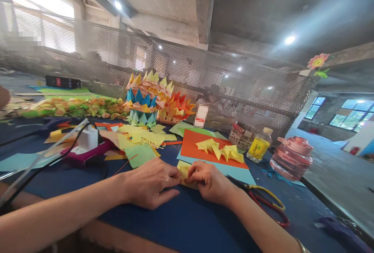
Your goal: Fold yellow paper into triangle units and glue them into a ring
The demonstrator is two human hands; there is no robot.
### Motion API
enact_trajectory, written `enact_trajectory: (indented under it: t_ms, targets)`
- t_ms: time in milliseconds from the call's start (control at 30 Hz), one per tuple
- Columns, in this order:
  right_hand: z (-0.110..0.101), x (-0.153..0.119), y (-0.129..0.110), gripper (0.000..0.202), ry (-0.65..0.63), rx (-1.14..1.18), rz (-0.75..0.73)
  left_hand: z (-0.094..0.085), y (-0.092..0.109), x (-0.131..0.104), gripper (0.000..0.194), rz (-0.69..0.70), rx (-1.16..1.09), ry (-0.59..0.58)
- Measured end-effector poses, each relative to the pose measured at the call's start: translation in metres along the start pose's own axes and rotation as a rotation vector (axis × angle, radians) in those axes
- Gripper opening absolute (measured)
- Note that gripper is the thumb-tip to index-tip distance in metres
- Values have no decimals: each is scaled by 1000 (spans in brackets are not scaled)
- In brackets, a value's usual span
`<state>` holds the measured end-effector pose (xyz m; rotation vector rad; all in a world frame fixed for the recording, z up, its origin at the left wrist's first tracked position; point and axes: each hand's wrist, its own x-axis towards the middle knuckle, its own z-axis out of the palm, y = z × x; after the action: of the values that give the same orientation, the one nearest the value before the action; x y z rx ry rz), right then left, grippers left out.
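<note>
Blue table [163,222], paper-strewn; perforated screen [257,85] behind, concrete ceiling [248,11] above. My left hand [150,183], thumb spread, touches yellow paper [183,168]; my right hand [210,180] pinches it.

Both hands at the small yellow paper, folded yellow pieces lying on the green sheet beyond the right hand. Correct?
Not the green sheet: the head view shows the folded yellow pieces on the orange sheet beyond the right hand. The rest stands.
</note>
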<state>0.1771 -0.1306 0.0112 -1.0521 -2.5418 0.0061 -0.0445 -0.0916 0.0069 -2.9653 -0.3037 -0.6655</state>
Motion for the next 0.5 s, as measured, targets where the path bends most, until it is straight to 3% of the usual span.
enact_trajectory:
  t_ms: [167,367,500]
  targets:
    - [0,0,0,37,13,-29,8,-1,1,3,19,-32,31,-104]
    - [2,-2,2,30,56,-44,-32,1,0,2,19,-1,3,-32]
    - [0,-1,5,39,171,-3,52,2,0,1,19,17,-22,22]
